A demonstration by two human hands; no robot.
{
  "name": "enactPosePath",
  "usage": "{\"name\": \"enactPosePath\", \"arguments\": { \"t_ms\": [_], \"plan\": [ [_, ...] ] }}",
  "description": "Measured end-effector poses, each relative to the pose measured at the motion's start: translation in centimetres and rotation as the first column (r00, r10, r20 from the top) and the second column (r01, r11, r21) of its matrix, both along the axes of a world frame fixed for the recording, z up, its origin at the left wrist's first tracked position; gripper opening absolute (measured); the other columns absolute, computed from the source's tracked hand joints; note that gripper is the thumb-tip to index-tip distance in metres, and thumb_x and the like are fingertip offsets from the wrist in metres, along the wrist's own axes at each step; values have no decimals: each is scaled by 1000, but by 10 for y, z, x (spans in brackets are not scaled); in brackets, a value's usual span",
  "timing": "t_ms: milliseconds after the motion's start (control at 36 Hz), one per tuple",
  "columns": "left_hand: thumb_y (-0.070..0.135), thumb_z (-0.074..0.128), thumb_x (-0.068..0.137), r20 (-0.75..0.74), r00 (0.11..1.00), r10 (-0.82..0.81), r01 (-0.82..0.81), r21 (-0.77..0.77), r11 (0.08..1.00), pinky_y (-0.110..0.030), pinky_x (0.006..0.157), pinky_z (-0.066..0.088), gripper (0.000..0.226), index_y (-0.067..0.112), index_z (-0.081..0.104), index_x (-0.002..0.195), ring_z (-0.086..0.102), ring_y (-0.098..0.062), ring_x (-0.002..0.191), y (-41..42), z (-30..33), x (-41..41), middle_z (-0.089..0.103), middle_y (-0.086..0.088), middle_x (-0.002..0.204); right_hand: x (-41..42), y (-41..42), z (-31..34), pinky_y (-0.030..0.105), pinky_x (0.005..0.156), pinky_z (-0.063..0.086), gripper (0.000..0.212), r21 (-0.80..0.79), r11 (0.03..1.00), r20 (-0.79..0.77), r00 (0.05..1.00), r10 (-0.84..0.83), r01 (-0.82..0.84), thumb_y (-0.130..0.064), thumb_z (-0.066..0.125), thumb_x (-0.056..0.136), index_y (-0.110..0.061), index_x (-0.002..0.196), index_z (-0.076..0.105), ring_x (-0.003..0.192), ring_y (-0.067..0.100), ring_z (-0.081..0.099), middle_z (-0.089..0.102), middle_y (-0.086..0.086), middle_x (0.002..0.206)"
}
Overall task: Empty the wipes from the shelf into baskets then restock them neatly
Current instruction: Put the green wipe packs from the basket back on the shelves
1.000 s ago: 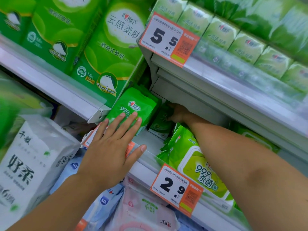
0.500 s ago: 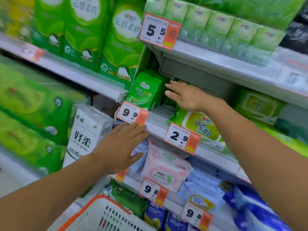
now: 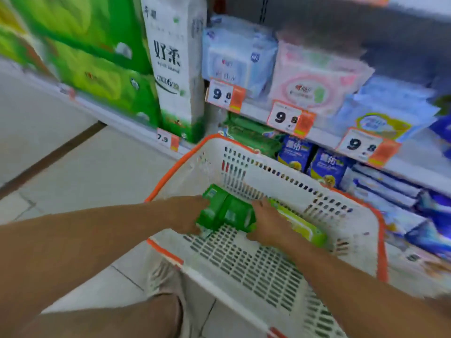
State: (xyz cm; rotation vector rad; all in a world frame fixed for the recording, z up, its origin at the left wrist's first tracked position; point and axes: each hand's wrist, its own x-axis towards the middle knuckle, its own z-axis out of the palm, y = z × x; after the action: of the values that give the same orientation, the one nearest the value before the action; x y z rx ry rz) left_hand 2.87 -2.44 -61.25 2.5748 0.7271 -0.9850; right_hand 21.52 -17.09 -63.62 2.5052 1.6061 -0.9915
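Both arms reach down into the basket [image 3: 361,242], left hand [image 3: 188,213] and right hand [image 3: 268,225] each in a closed grip on the green wipes packs [image 3: 227,211].

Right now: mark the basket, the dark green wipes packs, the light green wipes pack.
basket [image 3: 268,173]: head view, far wall.
dark green wipes packs [image 3: 227,212]: head view, middle of the bundle.
light green wipes pack [image 3: 305,226]: head view, top face.

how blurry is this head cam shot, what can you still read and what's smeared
Head view: motion blur smears most of the frame, worst on the green tissue packs at upper left and the blue packs at right; the 9.8 price tags remain readable; the hands, left hand and right hand, and the green wipes packs in the basket look soft-edged; wide-angle bending curves the shelf lines; lighting is flat, without glare.
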Motion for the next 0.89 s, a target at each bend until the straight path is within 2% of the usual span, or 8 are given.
{"name": "enactPosePath", "arguments": {
  "t_ms": [306, 444, 528, 611, 667, 722, 778, 889],
  "plan": [
    [25, 67, 92, 27, 982, 188, -177, -219, 960, -15, 76, 41, 26, 9, 64, 111, 57, -14, 88, 30, -43, 40, 61, -7, 108, -22, 64, -96, 55, 118, 23, 115, -88, 986, 277, 947, 162, -143, -45, 77, 78, -3, 155, 3, 143, 40, 26, 27, 21, 154],
    [60, 74, 57, 96, 922, 375, -372, -52, 927, -39, 97, 46, 91, 20, 49, 134, 50, -30, 114, 18, -122, 48, 52, -10, 126, -19, 69, -122, 51, 95, 48, 80, -10, 1000, 254, 967, 29, -27, -25, 71, 85, -5, 146, 24, 123, 39, 45, 43, 18, 135],
    [50, 77, 68, 206, 849, 487, -514, 112, 850, -44, 91, 45, 104, 9, 22, 146, 43, -34, 119, -5, -135, 45, 36, -15, 132, -6, 69, -108, 42, 87, 53, 68, 24, 983, -117, 977, -178, 182, -38, 74, 75, -12, 131, 45, 108, 32, 59, 56, 12, 117],
    [51, 73, 78, 264, 852, 451, -503, 178, 846, -44, 90, 45, 99, 6, 19, 148, 43, -36, 120, -11, -137, 45, 34, -18, 137, 11, 57, -73, 40, 85, 50, 20, -273, 793, -720, 431, -543, 544, -32, 61, 85, -14, 95, 60, 85, 26, 63, 66, 8, 90],
    [61, 63, 81, 256, 829, 497, -528, 68, 847, -45, 94, 44, 92, 7, 26, 146, 45, -39, 118, -4, -135, 44, 38, -20, 134, 22, 42, -59, 52, 99, 46, 33, -536, 618, -802, -119, -585, 575, -34, 50, 92, -8, 106, 63, 97, 32, 64, 70, 16, 103],
    [60, 58, 82, 226, 772, 594, -588, -104, 802, -41, 92, 49, 72, 13, 44, 135, 55, -35, 109, 5, -123, 45, 53, -18, 125, 30, 30, -56, 64, 100, 43, 50, -636, 538, -769, -392, -505, 554, -39, 43, 93, -4, 125, 60, 110, 39, 61, 65, 26, 124],
    [44, 55, 89, 213, 609, 764, -695, -321, 643, -33, 80, 54, 41, 15, 57, 118, 63, -25, 92, 11, -104, 47, 64, -11, 109, 30, 21, -54, 67, 93, 46, 55, -656, 553, -755, -452, -475, 514, -43, 46, 92, -6, 132, 57, 113, 41, 59, 61, 29, 129],
    [13, 55, 92, -150, 137, 979, -738, -675, 0, -37, 70, 58, 21, 13, 58, 112, 62, -25, 101, 31, -74, 37, 62, -14, 118, 27, 13, -51, 68, 96, 46, 47, -589, 627, -805, -296, -515, 511, -24, 57, 90, -4, 133, 55, 113, 45, 61, 62, 31, 126]
  ]
}}
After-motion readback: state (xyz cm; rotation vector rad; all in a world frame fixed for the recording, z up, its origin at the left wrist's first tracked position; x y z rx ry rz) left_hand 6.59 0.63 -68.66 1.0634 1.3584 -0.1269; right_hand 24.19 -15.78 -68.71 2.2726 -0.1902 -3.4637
